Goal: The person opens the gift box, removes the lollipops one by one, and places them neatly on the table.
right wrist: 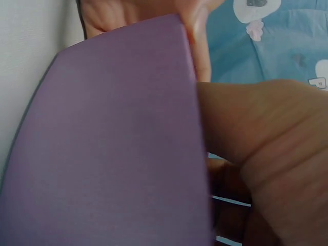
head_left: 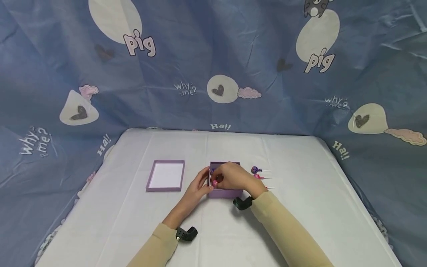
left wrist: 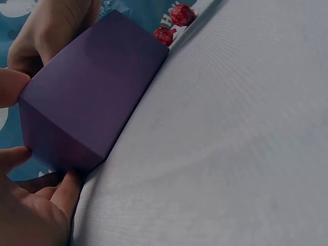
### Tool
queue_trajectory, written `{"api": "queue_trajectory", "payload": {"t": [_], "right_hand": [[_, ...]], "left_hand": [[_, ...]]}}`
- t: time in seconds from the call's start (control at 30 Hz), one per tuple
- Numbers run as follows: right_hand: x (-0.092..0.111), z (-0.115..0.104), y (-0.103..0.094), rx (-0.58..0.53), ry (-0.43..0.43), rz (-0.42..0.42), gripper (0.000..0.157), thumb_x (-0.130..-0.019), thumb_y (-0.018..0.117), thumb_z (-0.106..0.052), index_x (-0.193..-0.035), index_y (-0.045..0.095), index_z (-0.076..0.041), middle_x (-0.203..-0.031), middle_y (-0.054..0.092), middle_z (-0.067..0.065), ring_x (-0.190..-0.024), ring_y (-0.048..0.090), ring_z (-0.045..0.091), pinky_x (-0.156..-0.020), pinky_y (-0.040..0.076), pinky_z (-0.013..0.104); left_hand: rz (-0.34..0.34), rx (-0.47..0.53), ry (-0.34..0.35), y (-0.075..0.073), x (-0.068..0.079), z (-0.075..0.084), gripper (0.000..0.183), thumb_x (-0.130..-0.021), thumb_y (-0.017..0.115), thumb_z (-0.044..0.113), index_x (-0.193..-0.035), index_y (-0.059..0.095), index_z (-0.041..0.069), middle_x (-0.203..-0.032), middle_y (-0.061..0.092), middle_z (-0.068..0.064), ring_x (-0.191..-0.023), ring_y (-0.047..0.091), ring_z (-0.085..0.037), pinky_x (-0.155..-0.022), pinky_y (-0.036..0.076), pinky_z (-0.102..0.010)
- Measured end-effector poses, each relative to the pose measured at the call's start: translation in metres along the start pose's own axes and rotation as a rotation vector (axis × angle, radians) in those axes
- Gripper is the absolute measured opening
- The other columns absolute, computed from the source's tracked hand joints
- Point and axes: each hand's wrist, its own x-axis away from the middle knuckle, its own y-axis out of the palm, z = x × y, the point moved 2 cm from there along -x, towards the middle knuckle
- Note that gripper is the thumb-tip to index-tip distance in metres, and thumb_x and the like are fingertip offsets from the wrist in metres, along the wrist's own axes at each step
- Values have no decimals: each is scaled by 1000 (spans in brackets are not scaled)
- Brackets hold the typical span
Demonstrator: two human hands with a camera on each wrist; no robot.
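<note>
A purple open-topped box (head_left: 225, 194) stands on the white table. My left hand (head_left: 197, 189) holds its left end, the thumb near the front corner and the fingers along the side wall. My right hand (head_left: 233, 176) reaches over the rim into the box, fingers curled down. At its fingertips is a pink-wrapped lollipop (head_left: 215, 183), pinched near the box's left side. Another dark wrapper shows behind those fingers; the rest of the inside is hidden by the hand. In the right wrist view the box wall (right wrist: 113, 133) covers the fingertips.
Right of the box lie a purple lollipop (head_left: 255, 170), a pink lollipop (head_left: 257, 176) and a third stick (head_left: 269, 188), its head behind my right wrist. A shallow purple lid (head_left: 164, 189) with a white inside lies to the left. A blue patterned cloth (head_left: 160, 107) hangs behind the table.
</note>
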Motion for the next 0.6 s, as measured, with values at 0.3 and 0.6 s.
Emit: {"api": "queue_trajectory", "payload": {"t": [0.3, 0.6], "right_hand": [[5, -2, -7, -18, 58, 32, 16, -79, 82, -18, -93, 77, -23, -83, 67, -17, -73, 60, 4, -65, 51, 24], [14, -3, -17, -45, 61, 106, 17, -81, 81, -17, -96, 77, -23, -85, 67, -16, -77, 62, 4, -66, 52, 25]], "left_hand": [[1, -4, 0, 0, -1, 0, 75, -95, 62, 6, -160, 24, 12, -164, 22, -12, -151, 20, -27, -120, 25, -40], [0, -12, -16, -1, -1, 3, 74, -96, 61, 5, -160, 24, 13, -164, 23, -11, -150, 21, -26, -120, 25, -42]]}}
